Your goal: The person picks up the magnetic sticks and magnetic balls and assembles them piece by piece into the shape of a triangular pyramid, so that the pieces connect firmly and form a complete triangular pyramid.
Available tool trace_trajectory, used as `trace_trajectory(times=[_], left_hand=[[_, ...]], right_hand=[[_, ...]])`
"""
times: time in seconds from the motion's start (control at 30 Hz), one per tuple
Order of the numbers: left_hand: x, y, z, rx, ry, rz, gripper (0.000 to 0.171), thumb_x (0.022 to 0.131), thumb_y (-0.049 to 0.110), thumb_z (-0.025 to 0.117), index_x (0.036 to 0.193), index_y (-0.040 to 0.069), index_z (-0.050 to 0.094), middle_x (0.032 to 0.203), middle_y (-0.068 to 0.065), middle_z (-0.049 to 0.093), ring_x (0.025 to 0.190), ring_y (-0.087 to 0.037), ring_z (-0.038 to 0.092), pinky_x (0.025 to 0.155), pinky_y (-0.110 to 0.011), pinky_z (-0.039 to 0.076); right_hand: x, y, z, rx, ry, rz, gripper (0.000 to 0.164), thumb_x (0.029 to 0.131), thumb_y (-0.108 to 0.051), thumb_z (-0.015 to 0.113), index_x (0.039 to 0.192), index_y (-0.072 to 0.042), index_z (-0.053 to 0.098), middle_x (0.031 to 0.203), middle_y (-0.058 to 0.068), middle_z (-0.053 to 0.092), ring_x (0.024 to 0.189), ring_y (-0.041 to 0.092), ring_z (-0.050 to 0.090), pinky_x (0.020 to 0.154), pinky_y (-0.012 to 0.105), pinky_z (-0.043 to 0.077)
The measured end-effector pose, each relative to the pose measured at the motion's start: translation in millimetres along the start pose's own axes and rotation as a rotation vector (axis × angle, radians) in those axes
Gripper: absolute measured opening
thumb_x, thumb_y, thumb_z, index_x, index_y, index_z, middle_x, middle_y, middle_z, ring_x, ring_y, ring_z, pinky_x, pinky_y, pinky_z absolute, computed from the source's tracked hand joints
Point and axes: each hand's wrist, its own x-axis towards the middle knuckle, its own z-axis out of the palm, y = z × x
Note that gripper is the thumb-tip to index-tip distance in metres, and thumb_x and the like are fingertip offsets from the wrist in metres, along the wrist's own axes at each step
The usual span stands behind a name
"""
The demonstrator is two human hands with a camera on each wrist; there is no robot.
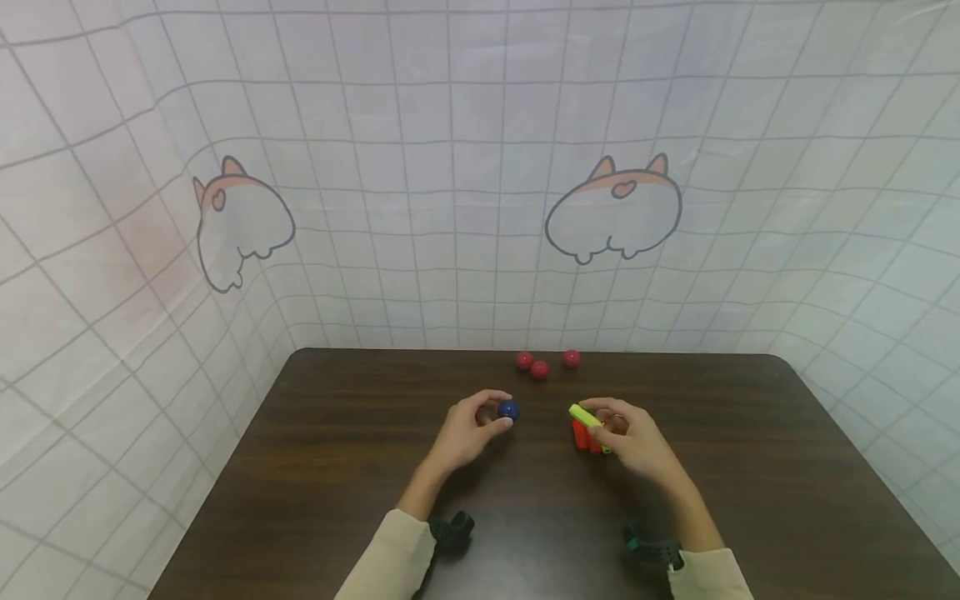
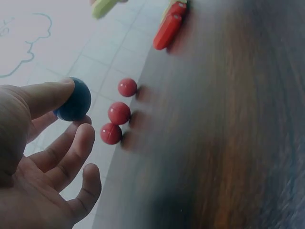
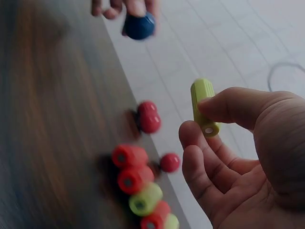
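Note:
My left hand (image 1: 463, 429) pinches a dark blue ball (image 1: 508, 409) between thumb and fingertips, above the table. The left wrist view shows its other fingers loosely bent, apart from the ball. In my right hand (image 1: 639, 440) is a yellow-green magnetic building rod (image 3: 201, 90), pinched by the thumb and fingers. The rod has ribbed sides and a small round metallic spot on its end. Below that hand, red magnetic rods (image 1: 581, 435) and yellow-green ones (image 3: 145, 198) lie side by side on the table. The ball and held rod are apart.
Three red balls (image 1: 539, 369) rest near the back edge of the dark wooden table (image 1: 337, 467), two of them close together. A white gridded cloth (image 1: 420, 208) with cartoon animals hangs behind and at the sides. Each wrist wears a dark strap (image 1: 452, 531).

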Motion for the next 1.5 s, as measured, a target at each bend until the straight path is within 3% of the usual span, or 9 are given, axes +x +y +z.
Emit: trace_trajectory(times=[0.27, 0.67, 0.9, 1.1, 1.3, 1.5], left_hand=[[-2.4, 4.6, 8.4, -0.015, -0.039, 0.033, 0.035, 0.093, 0.018, 0.077, 0.126, 0.018, 0.068, 0.113, -0.010, 0.072, 0.074, -0.009, 0.059, 0.064, -0.024, 0.048], [-5.7, 13.4, 14.6, 0.002, -0.131, 0.027, 0.032, 0.095, 0.021, 0.075, 0.126, 0.020, 0.067, 0.111, -0.003, 0.071, 0.076, -0.011, 0.060, 0.063, -0.025, 0.048], [-7.4, 17.0, 10.7, 0.030, -0.160, 0.027, 0.032, 0.093, 0.022, 0.077, 0.123, 0.019, 0.067, 0.102, -0.001, 0.069, 0.076, -0.011, 0.057, 0.063, -0.025, 0.045], [-8.2, 17.6, 6.1, 0.045, -0.236, 0.040, 0.035, 0.093, 0.025, 0.077, 0.126, 0.018, 0.066, 0.096, 0.000, 0.066, 0.076, -0.012, 0.057, 0.062, -0.024, 0.047], [-9.7, 18.9, 2.2, 0.055, -0.280, 0.061, 0.034, 0.095, 0.031, 0.074, 0.124, 0.014, 0.068, 0.097, 0.000, 0.067, 0.080, -0.013, 0.058, 0.065, -0.026, 0.048], [-11.2, 18.5, -2.8, 0.087, -0.286, 0.046, 0.026, 0.095, 0.033, 0.075, 0.117, 0.020, 0.070, 0.095, 0.004, 0.067, 0.079, -0.011, 0.059, 0.066, -0.026, 0.049]], right_hand=[[2, -7, 26, 0.019, -0.037, -0.058, 0.032, 0.093, -0.010, 0.074, 0.125, -0.013, 0.069, 0.104, 0.014, 0.065, 0.075, 0.015, 0.058, 0.063, 0.025, 0.050], [4, -12, 35, -0.011, -0.080, -0.039, 0.027, 0.093, -0.009, 0.074, 0.120, -0.013, 0.071, 0.099, 0.010, 0.062, 0.073, 0.016, 0.054, 0.059, 0.025, 0.046], [4, -10, 36, -0.018, -0.084, -0.035, 0.025, 0.094, -0.009, 0.073, 0.118, -0.012, 0.071, 0.106, 0.010, 0.066, 0.073, 0.015, 0.055, 0.059, 0.025, 0.046], [4, -9, 37, -0.014, -0.072, -0.049, 0.025, 0.094, -0.009, 0.073, 0.118, -0.010, 0.070, 0.104, 0.010, 0.067, 0.071, 0.013, 0.055, 0.059, 0.025, 0.047], [4, -8, 39, 0.002, -0.082, -0.064, 0.025, 0.095, -0.009, 0.072, 0.120, -0.007, 0.069, 0.113, 0.015, 0.070, 0.084, 0.016, 0.062, 0.069, 0.024, 0.051], [3, -10, 41, 0.031, -0.070, -0.054, 0.027, 0.095, -0.009, 0.071, 0.122, -0.005, 0.068, 0.115, 0.018, 0.070, 0.087, 0.017, 0.064, 0.070, 0.024, 0.052]])
